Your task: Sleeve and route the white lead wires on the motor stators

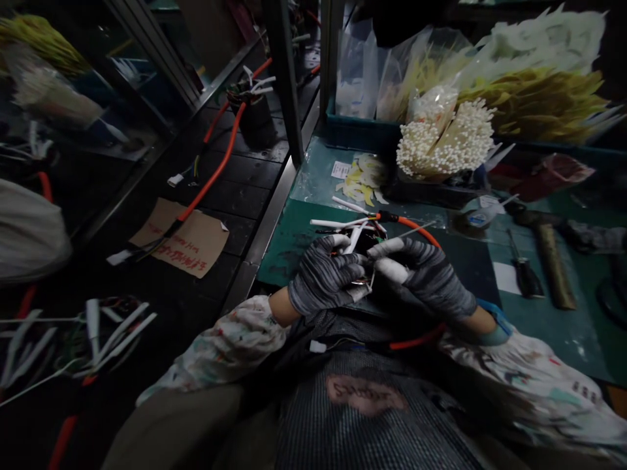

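My two hands wear grey striped gloves with white fingertips and meet over a round, dark wired part that looks like a motor stator [375,243]. My left hand [328,271] is closed on its left side. On the right, my right hand [424,271] pinches a thin white strip [371,281] at the near rim. White sleeves [326,224] stick out from the part to the left. An orange cable [416,224] leaves its far side and curves behind my right hand. A white connector [318,346] hangs over my apron. The gloves hide much of the part.
Bundled white-tipped strips [445,143] and yellow sleeves [539,98] fill bins at the back. A screwdriver [526,274] and a hammer [553,267] lie right. Left of a metal post [284,78], a conveyor carries another wired stator [255,117] and a cardboard note [196,241].
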